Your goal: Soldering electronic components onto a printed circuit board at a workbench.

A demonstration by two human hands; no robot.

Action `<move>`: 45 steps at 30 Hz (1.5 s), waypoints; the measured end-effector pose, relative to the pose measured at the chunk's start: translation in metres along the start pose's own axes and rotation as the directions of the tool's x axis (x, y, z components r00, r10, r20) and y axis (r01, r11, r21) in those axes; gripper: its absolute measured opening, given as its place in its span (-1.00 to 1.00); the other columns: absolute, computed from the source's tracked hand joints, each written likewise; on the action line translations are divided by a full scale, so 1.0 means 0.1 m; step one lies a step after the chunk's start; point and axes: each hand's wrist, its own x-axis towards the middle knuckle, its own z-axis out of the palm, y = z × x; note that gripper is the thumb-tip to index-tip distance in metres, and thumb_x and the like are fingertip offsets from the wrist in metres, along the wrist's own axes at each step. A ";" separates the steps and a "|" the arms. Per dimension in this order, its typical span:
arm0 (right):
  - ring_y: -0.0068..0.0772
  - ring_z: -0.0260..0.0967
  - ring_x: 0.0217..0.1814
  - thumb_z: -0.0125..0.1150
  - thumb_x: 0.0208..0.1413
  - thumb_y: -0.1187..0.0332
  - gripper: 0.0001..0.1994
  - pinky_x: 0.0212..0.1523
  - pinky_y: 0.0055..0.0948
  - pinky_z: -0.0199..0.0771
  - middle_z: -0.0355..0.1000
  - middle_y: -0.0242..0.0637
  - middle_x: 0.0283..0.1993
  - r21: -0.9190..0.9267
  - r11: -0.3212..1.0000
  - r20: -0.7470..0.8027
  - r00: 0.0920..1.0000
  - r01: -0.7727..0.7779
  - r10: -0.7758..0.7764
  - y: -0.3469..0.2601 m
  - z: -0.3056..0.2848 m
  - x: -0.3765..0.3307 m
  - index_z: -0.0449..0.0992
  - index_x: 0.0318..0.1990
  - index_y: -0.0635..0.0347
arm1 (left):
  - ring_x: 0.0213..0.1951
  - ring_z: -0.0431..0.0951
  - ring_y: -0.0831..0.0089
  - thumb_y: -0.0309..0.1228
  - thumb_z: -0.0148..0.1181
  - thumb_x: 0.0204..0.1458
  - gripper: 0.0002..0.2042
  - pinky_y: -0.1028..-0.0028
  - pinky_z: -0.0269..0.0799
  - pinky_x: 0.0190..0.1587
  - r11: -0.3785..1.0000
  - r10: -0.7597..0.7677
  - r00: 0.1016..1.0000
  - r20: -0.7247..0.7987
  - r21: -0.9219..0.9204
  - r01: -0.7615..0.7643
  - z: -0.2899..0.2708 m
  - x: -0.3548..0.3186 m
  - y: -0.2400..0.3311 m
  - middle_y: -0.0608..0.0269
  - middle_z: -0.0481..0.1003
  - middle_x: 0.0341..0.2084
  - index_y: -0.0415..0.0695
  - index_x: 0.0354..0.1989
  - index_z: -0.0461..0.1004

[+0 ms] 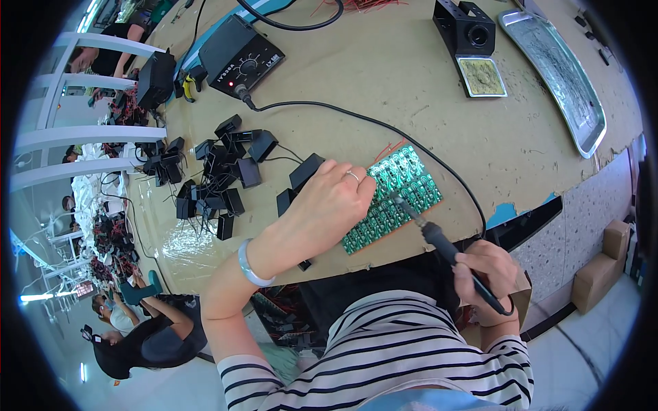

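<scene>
A green circuit board panel (404, 185) lies near the front edge of the brown workbench (384, 75). My left hand (329, 202) rests on the board's left part, fingers curled and pressing down; whether it pinches anything is hidden. My right hand (483, 270) grips the black handle of a soldering iron (439, 240), whose tip points at the board's middle. A black cable runs from the iron to the black soldering station (240, 58) at the back left.
Several small black plastic housings (219, 175) with wire leads lie left of the board. An iron stand with a sponge (473, 44) and a metal tray (558, 72) sit at the back right. Other people work at the lower left. Cardboard boxes (603, 264) stand on the floor.
</scene>
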 end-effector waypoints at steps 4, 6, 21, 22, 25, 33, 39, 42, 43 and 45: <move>-0.35 0.42 -0.63 0.26 -0.06 0.66 -0.85 -0.59 -0.44 0.43 0.43 -0.24 -0.56 0.095 0.993 -0.141 0.986 -0.074 0.087 0.04 -0.06 -0.12 0.49 -0.29 0.34 | -0.23 0.53 0.22 -0.53 0.25 -0.07 -0.86 0.31 0.39 -0.09 0.999 0.033 0.999 -0.011 0.010 -0.033 -0.02 0.02 0.01 0.13 0.48 -0.38 -0.25 -0.34 0.46; -0.41 0.39 -0.63 0.19 0.06 0.61 -0.90 -0.56 -0.45 0.41 0.39 -0.27 -0.55 0.074 0.994 -0.121 0.988 -0.086 0.095 0.04 -0.06 -0.12 0.43 -0.27 0.30 | -0.22 0.54 0.24 -0.56 0.17 -0.12 -0.87 0.33 0.40 -0.10 0.998 0.054 0.998 -0.029 0.020 -0.053 -0.03 0.02 0.01 0.10 0.49 -0.39 -0.28 -0.35 0.46; -0.49 0.34 -0.59 0.15 0.28 0.39 -0.87 -0.54 -0.52 0.37 0.34 -0.26 -0.48 0.100 0.987 -0.157 0.978 -0.122 0.137 0.07 -0.05 -0.21 0.41 -0.17 0.26 | -0.18 0.49 0.21 -0.47 0.31 0.04 -0.85 0.25 0.36 0.02 0.999 -0.030 1.000 -0.007 0.043 0.030 -0.06 -0.06 0.04 0.21 0.47 -0.33 -0.18 -0.24 0.50; -0.50 0.32 -0.60 0.15 0.29 0.35 -0.84 -0.55 -0.53 0.35 0.32 -0.28 -0.49 0.094 0.988 -0.155 0.978 -0.124 0.138 0.09 -0.04 -0.23 0.40 -0.14 0.25 | -0.15 0.49 0.19 -0.46 0.33 0.03 -0.83 0.23 0.36 0.05 0.997 -0.032 0.999 -0.025 0.067 0.034 -0.06 -0.08 0.04 0.20 0.48 -0.31 -0.18 -0.22 0.51; -0.44 0.40 -0.52 0.18 0.22 0.45 -0.85 -0.43 -0.49 0.40 0.41 -0.26 -0.46 0.264 0.950 -0.217 0.949 -0.167 0.227 0.14 0.01 -0.29 0.42 -0.11 0.29 | -0.10 0.50 0.14 -0.47 0.35 0.01 -0.80 0.19 0.38 0.09 0.998 -0.045 0.994 -0.104 0.040 0.049 -0.12 -0.09 0.05 0.17 0.50 -0.25 -0.17 -0.19 0.53; -0.29 0.37 -0.02 0.01 0.42 0.03 -0.63 0.12 -0.27 0.36 0.32 -0.17 -0.09 0.136 0.967 -0.077 0.971 -0.215 0.227 0.39 0.22 -0.02 0.48 -0.07 0.19 | -0.01 0.47 0.06 -0.62 0.23 0.05 -0.76 0.21 0.40 0.06 0.858 -0.481 0.736 -0.476 -0.085 0.506 -0.26 -0.66 -0.25 0.09 0.49 -0.08 -0.19 -0.09 0.52; -0.27 0.39 -0.10 0.06 0.40 0.08 -0.67 0.00 -0.27 0.41 0.35 -0.14 -0.14 0.112 0.975 -0.019 0.981 -0.190 0.193 0.21 0.40 0.13 0.50 -0.11 0.20 | 0.06 0.48 0.04 -0.69 0.18 0.04 -0.64 0.21 0.41 0.12 0.843 -0.513 0.759 -0.400 -0.067 0.534 -0.15 -0.93 -0.43 0.07 0.51 0.00 -0.19 0.05 0.50; -0.27 0.38 -0.13 0.09 0.38 0.10 -0.68 -0.07 -0.31 0.38 0.37 -0.15 -0.17 0.085 0.987 -0.008 0.990 -0.140 0.141 0.16 0.46 0.06 0.51 -0.14 0.20 | 0.06 0.46 0.06 -0.65 0.18 0.04 -0.59 0.21 0.40 0.13 0.857 -0.465 0.796 -0.387 0.028 0.514 -0.12 -0.89 -0.47 0.12 0.47 0.03 -0.16 0.12 0.49; -0.26 0.38 -0.11 0.08 0.38 0.10 -0.68 -0.06 -0.30 0.38 0.37 -0.15 -0.18 0.082 0.987 0.007 0.990 -0.140 0.140 0.13 0.46 0.04 0.51 -0.14 0.20 | 0.07 0.46 0.07 -0.63 0.19 0.03 -0.57 0.22 0.39 0.14 0.886 -0.380 0.852 -0.360 0.122 0.447 -0.11 -0.85 -0.50 0.13 0.48 0.04 -0.14 0.14 0.49; -0.21 0.38 -0.10 0.05 0.39 0.10 -0.68 0.03 -0.19 0.39 0.36 -0.17 -0.21 0.073 0.987 0.023 0.990 -0.140 0.139 0.11 0.49 0.02 0.50 -0.14 0.19 | 0.07 0.46 0.13 -0.57 0.23 0.02 -0.61 0.24 0.37 0.15 0.924 -0.242 0.923 -0.299 0.219 0.313 -0.10 -0.73 -0.60 0.18 0.50 -0.01 -0.11 0.08 0.51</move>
